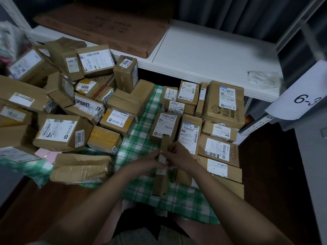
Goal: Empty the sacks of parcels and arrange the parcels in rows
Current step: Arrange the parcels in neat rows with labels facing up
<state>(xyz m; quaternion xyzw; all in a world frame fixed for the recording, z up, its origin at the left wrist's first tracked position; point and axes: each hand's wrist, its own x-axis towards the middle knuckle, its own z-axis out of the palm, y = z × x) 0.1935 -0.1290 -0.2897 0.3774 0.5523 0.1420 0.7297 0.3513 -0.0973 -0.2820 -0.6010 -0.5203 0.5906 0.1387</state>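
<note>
1. Far left we see a loose heap of parcels [58, 106] spilling over the left edge of the green checked cloth [139, 144], boxes tilted every way, some labelled 3003, 6008, 3006.
2. Near the cloth's front-left corner lies a crumpled taped parcel [80, 167], flat, apart from the hands.
3. Centre: left hand [150, 162] pinches the long narrow box [161, 167] from its left side, fingers curled on it at about mid-length.
4. The box runs front to back over the cloth, its far end sticking out past both hands and its near end toward the front edge.
5. Right hand [178, 156] grips the same box from the right, fingers curled.
6. Right edge of cloth: arranged parcels [208, 124] lie label-up in neat rows, under the white shelf [208, 55].
</note>
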